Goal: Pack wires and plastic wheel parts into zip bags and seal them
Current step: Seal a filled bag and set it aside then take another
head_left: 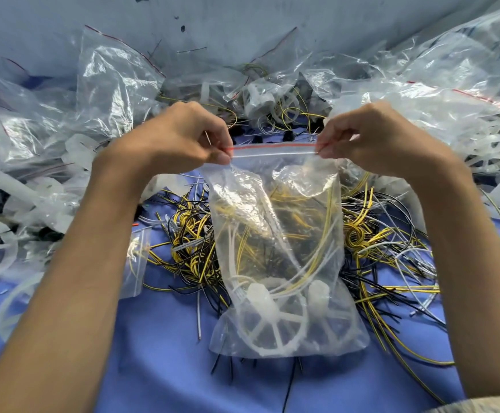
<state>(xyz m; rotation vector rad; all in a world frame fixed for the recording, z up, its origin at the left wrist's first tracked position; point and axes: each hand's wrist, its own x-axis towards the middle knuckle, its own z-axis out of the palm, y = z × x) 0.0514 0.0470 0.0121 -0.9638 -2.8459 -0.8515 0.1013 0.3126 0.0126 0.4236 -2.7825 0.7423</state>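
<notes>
Blue cloth (159, 353): it covers the table, nearest the person.
Plastic wheel part (272, 329): it lies at the bottom of the zip bag (275, 204), and its weight seems to pull the bag straight.
Zip bag: it hangs between both hands, with yellow and white wires (314, 257) inside.
Left hand (177, 135): thumb and fingers pinch the left end of the red zip strip (272, 149).
Right hand (371, 138): it pinches the other end, so the strip is tight and flat, likely ready for pressing closed.
Loose wires (189, 234): a messy pile behind the bag.
Empty bags (114, 79): heaped farthest back, easy to reach.
</notes>
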